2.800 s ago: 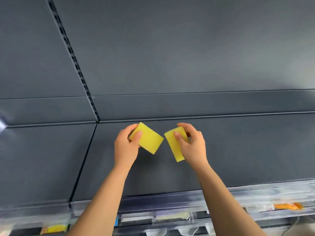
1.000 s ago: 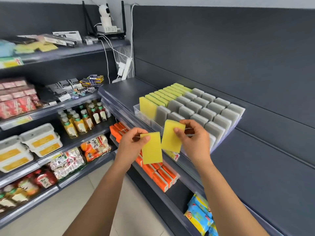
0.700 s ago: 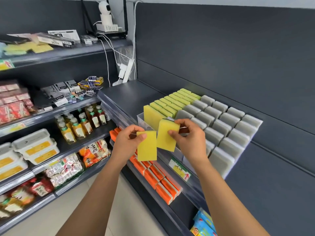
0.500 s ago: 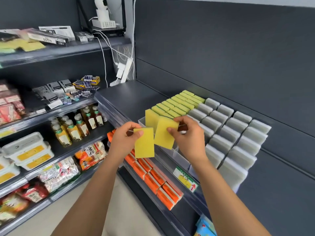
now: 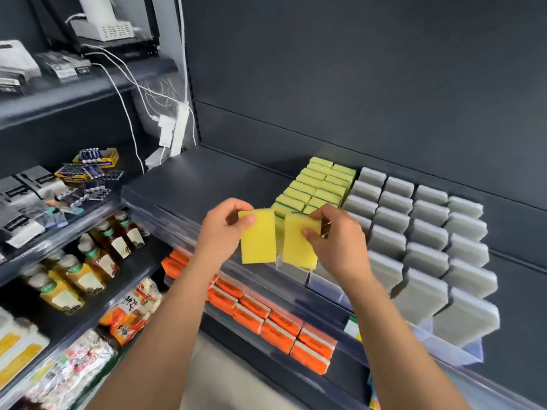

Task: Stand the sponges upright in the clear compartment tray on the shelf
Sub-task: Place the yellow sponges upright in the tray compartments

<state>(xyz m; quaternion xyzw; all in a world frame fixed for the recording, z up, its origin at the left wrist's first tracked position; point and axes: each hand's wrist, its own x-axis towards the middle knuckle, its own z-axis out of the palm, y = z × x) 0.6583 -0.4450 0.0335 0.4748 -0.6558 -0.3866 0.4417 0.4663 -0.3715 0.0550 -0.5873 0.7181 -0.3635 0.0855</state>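
Observation:
My left hand pinches a yellow sponge by its top edge, holding it upright. My right hand pinches a second yellow sponge the same way, right beside the first. Both sponges hang just above the front left corner of the clear compartment tray on the dark shelf. Behind them the tray holds two rows of upright yellow-green sponges and several rows of upright grey sponges. My hands hide the tray's front left compartments.
Orange packs line the shelf below the tray. To the left, shelves carry drink bottles, batteries and snack bags. White cables hang in the corner. A dark back panel rises behind the tray.
The view swung from the bare back panel down to the shelf. Both hands carried their sponges closer to the tray's front left corner, and the two sponges now hang side by side.

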